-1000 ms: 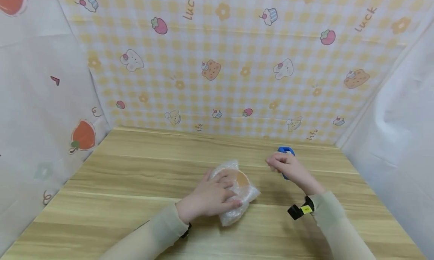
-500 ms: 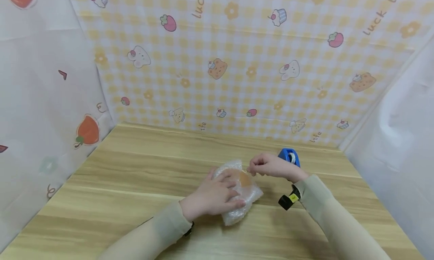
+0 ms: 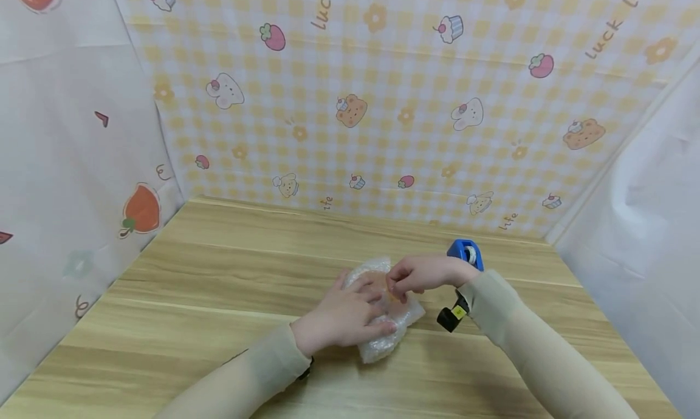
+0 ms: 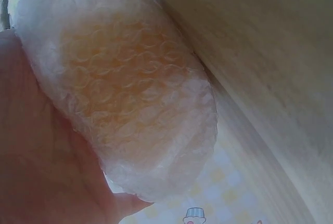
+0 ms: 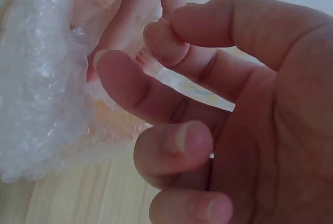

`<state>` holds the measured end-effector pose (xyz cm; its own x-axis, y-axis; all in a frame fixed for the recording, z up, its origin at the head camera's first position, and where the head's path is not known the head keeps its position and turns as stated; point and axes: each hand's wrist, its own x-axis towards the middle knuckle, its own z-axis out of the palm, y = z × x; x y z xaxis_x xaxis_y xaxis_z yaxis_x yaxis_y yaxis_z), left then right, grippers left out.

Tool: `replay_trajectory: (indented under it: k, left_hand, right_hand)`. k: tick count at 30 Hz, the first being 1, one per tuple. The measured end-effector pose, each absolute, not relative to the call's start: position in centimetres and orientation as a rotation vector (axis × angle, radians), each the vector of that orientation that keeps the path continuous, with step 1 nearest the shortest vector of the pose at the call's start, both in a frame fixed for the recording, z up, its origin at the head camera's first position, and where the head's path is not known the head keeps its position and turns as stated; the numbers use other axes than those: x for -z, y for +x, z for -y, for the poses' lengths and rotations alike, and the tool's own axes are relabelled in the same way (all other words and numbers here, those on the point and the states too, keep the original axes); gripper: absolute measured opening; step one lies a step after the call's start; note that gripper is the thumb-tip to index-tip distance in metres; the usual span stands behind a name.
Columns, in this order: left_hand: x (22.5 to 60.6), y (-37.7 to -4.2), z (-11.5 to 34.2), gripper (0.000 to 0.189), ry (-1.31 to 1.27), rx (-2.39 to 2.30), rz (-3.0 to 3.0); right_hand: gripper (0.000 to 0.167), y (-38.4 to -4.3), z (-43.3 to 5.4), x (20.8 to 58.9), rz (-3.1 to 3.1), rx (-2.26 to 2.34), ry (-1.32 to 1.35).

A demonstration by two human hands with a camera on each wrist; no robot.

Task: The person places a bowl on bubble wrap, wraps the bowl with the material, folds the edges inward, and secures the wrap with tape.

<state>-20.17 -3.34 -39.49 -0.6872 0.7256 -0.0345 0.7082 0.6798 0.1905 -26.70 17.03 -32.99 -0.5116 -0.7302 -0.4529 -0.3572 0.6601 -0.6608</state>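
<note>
A bubble-wrapped bundle lies on the table, with a rounded orange thing dimly visible through the wrap; its kind cannot be told. My left hand rests on top of the bundle, fingers spread and mostly straight. Over the bundle's right part, my right hand has its thumb and index fingertips together, pinching what looks like a strip of clear tape, with the other fingers loosely bent. The strip is hard to make out in the head view. Just behind my right wrist stands a blue tape dispenser, partly covered by the arm.
The wood-grain table reaches back to a yellow checked cloth with cartoon prints. White cloths hang on the left and right. A black wrist camera hangs under my right wrist.
My right hand has moved left from beside the tape dispenser to above the bundle and come down onto its right part. My left hand stays on the bundle; the head view shifted slightly.
</note>
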Motion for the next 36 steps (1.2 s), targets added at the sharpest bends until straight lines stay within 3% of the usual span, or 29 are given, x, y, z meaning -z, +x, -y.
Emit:
replay_trajectory:
  k: [26, 36]
  left_hand:
    - [39.9, -20.3, 3.4, 0.06, 1.226, -0.251, -2.814]
    - [40.1, -20.6, 3.3, 0.059, 1.239, -0.242, -2.822]
  right_hand:
    - [0.019, -27.6, -14.9, 33.6, -2.075, 0.519, -0.835]
    - [0.017, -27.0, -14.0, 34.4, -2.308, 0.308, -0.716]
